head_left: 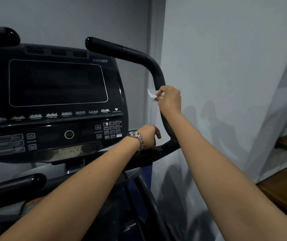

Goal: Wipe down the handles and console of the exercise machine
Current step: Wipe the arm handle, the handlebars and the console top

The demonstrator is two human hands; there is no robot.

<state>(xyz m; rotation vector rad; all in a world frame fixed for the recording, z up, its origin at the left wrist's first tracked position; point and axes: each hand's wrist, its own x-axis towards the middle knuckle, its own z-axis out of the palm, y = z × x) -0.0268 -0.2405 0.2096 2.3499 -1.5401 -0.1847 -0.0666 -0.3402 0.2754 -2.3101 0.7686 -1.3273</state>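
While the left hand (148,136) is gripping the lower bar, the right hand (169,98) is pinching a white wipe (152,94) against the right handle (158,75), running upward toward upper centre; console (55,101) lying left.

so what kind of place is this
Probably a gym or fitness room. A Cybex-branded console has program profiles and resistance and incline keys, curved black handles flank it, and the right hand is wiping one with a white wipe.
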